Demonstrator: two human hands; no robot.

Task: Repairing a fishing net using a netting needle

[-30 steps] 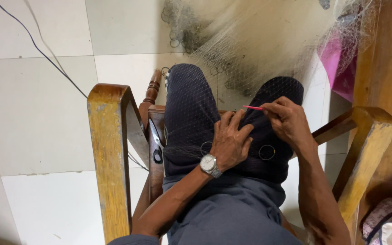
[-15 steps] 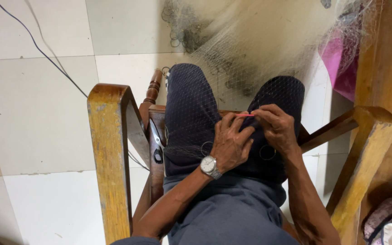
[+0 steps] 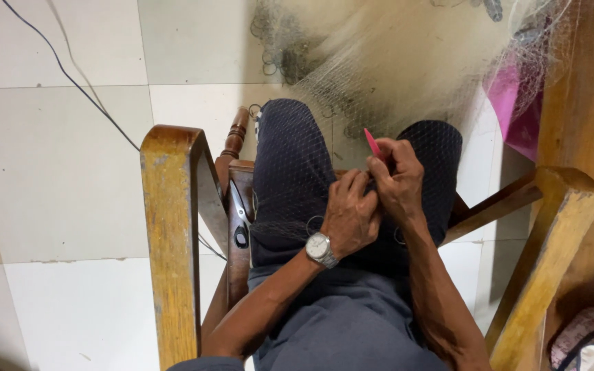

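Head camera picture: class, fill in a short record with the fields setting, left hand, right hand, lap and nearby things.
setting: person seated in a wooden chair on a tiled floor
left hand: wears a wristwatch, pinches the net
right hand: holds a pink needle
lap: fine fishing net draped over both knees
nearby things: scissors on the seat edge, cable on the floor
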